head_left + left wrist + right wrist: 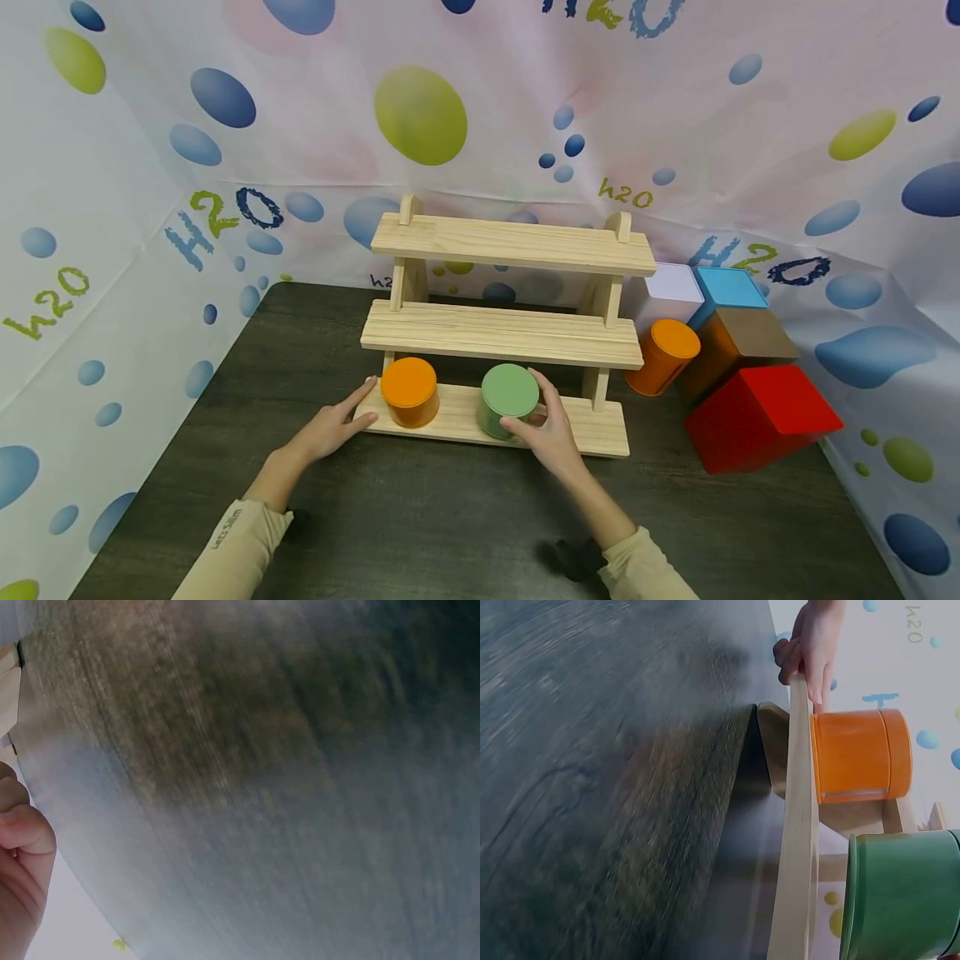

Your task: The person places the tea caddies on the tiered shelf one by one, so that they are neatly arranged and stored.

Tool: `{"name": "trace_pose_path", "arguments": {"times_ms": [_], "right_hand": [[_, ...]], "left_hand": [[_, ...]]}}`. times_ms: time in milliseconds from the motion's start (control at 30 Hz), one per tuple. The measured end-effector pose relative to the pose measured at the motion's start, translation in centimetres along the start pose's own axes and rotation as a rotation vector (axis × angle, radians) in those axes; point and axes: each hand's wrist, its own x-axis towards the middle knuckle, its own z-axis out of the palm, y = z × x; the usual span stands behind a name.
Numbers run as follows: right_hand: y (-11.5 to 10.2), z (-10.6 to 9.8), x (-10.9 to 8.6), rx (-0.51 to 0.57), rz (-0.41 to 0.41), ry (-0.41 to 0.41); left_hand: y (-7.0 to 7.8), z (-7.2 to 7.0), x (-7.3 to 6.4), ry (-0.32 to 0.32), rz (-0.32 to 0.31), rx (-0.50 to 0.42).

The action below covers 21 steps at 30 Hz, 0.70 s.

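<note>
A pale wooden three-tier shelf (498, 333) stands on the dark table. On the left end of its bottom board sits an orange round canister (409, 393). My left hand (327, 429) grips that end of the board, thumb and index finger beside the canister; its curled fingers show at the edge of the left wrist view. My right hand (551, 433) holds a green round canister (508, 402) by its side, thumb in front and fingers behind, over the middle of the bottom board. In the right wrist view, a strip of background shows between the green canister's base and the board (799, 825).
Right of the shelf stand another orange canister (663, 357), a red box (761, 418), a brown box (738, 346), a blue box (729, 287) and a white box (667, 292). Patterned sheeting (480, 142) hangs behind and at both sides of the table (420, 517).
</note>
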Motion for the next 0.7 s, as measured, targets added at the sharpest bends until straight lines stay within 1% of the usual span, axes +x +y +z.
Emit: {"name": "trace_pose_path", "arguments": {"times_ms": [100,267,500,567,700], "right_hand": [[-0.2,0.6,0.3,0.012,0.010,-0.021],[-2.3,1.4,0.2,0.025,0.024,-0.050],[-2.4,2.2,0.5,0.017,0.003,-0.075],[-3.2,2.4,0.4,0.011,0.010,-0.080],[-3.5,2.7,0.4,-0.015,0.017,-0.083]], "left_hand": [[0.0,0.0,-0.1,-0.001,-0.004,0.002],[0.0,0.0,-0.1,-0.004,-0.012,-0.001],[-0.1,0.0,0.0,-0.013,-0.019,0.001],[-0.1,0.0,0.1,-0.008,-0.016,0.004],[-0.1,0.0,0.0,-0.002,-0.012,0.004]]}}
